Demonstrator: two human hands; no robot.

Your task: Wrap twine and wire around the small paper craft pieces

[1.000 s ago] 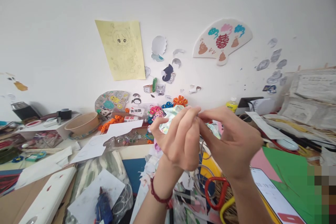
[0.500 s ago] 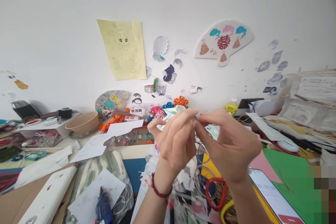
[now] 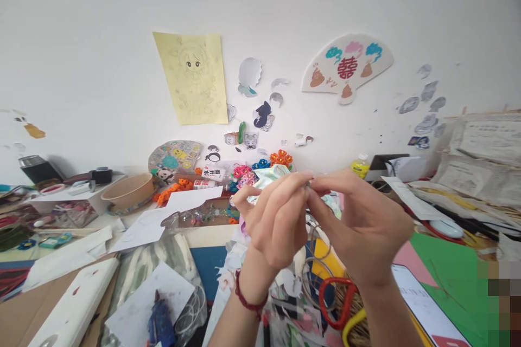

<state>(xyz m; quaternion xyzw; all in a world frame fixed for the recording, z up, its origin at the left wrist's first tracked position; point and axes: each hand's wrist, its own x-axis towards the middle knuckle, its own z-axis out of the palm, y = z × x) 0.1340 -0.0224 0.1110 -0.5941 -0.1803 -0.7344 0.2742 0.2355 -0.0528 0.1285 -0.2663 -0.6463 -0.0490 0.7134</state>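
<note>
Head view: right hand [image 3: 363,223] in a pinch on tiny grey piece [image 3: 308,185], left hand [image 3: 275,223] alongside, grip unclear.

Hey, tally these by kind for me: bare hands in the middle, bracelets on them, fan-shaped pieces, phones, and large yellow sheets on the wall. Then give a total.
Hands: 2 (left hand, right hand)
Bracelets: 1 (dark red bracelet)
Fan-shaped pieces: 2 (white fan, patterned fan)
Phones: 1 (phone)
Large yellow sheets: 1 (yellow sheet)
Total: 7
</note>
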